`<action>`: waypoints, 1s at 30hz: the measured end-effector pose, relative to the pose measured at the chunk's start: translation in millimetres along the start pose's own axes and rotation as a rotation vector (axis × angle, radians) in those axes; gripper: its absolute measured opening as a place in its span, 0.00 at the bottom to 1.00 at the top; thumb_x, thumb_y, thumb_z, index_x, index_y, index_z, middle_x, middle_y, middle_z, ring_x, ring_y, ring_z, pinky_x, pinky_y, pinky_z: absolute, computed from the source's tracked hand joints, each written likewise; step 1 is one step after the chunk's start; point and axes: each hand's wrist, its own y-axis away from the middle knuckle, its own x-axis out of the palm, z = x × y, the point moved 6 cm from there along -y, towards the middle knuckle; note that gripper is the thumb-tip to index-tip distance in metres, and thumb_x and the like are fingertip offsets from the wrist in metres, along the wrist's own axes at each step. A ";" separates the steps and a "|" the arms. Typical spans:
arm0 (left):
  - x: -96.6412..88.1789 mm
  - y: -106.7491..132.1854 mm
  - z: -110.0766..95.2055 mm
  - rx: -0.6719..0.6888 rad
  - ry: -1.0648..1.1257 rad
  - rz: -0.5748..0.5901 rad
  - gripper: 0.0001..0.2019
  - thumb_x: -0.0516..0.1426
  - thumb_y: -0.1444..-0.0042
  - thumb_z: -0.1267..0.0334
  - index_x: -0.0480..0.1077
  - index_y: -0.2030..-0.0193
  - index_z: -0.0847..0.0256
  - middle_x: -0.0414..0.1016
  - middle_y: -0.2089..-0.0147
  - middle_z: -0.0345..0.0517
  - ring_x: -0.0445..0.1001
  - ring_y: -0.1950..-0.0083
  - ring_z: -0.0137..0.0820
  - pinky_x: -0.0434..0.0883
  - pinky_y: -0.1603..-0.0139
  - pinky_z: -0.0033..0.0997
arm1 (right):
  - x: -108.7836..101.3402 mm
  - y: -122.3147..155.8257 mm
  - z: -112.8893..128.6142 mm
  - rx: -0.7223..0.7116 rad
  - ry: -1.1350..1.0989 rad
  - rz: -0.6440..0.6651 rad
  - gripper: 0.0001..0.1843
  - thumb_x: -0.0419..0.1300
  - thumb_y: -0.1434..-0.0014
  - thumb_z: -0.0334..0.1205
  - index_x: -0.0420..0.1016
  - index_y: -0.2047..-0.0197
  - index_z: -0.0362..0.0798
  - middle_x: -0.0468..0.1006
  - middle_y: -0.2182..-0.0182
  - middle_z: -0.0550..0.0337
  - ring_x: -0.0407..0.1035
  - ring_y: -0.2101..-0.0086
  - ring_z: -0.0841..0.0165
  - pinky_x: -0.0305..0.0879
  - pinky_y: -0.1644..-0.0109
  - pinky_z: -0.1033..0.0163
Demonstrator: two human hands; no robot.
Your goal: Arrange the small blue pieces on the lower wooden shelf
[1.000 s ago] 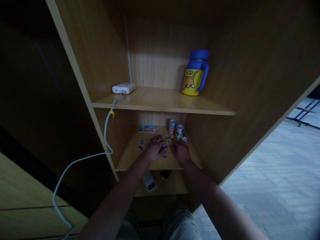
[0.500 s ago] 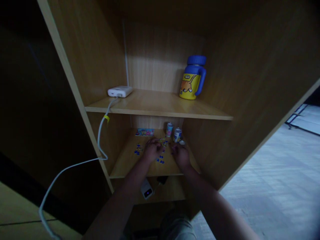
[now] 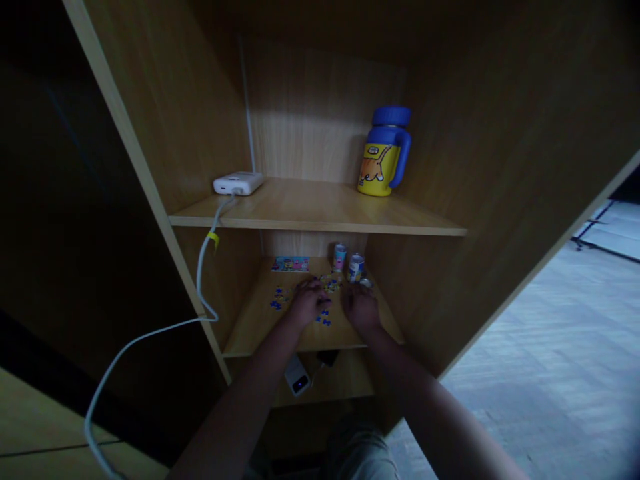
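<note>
Both my hands rest on the lower wooden shelf (image 3: 260,337) among scattered blue jigsaw pieces (image 3: 276,298). My left hand (image 3: 306,301) lies palm down over the pieces with its fingers curled onto them. My right hand (image 3: 361,307) sits just to its right, fingers bent down onto the shelf near more pieces (image 3: 331,283). What either hand grips is hidden and too small to name. A colourful picture card (image 3: 291,264) lies at the back of the shelf, and two small cans (image 3: 340,256) (image 3: 355,267) stand behind my right hand.
On the upper shelf (image 3: 320,213) stand a yellow jug with a blue lid (image 3: 381,153) and a white power bank (image 3: 237,183), whose white cable (image 3: 150,333) hangs down to the left. A small lit device (image 3: 297,377) lies under the lower shelf. Tiled floor at right.
The view has shifted slightly. My hands stay on the lower shelf over the pieces, with the fingers moving only a little.
</note>
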 end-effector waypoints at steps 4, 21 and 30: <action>-2.5 0.1 -1.7 0.010 0.012 0.001 0.11 0.78 0.44 0.67 0.83 0.60 0.56 0.85 0.45 0.50 0.81 0.39 0.47 0.72 0.30 0.54 | 8.3 1.9 8.9 -0.084 0.026 0.019 0.30 0.52 0.18 0.57 0.72 0.22 0.54 0.76 0.28 0.46 0.68 0.30 0.51 0.61 0.27 0.48; -2.5 -1.0 -5.2 -0.004 0.134 -0.037 0.08 0.72 0.37 0.70 0.79 0.62 0.57 0.85 0.63 0.42 0.82 0.59 0.37 0.75 0.50 0.38 | 2.3 2.0 14.0 -0.080 0.053 0.065 0.28 0.52 0.19 0.49 0.75 0.24 0.51 0.80 0.33 0.45 0.71 0.34 0.52 0.63 0.29 0.51; -16.2 1.4 -12.0 -0.037 0.157 -0.091 0.05 0.67 0.33 0.67 0.78 0.61 0.56 0.83 0.65 0.41 0.80 0.62 0.35 0.75 0.52 0.37 | -2.4 3.9 17.7 -0.129 0.049 0.080 0.27 0.53 0.19 0.47 0.76 0.23 0.53 0.82 0.36 0.44 0.71 0.35 0.51 0.64 0.31 0.50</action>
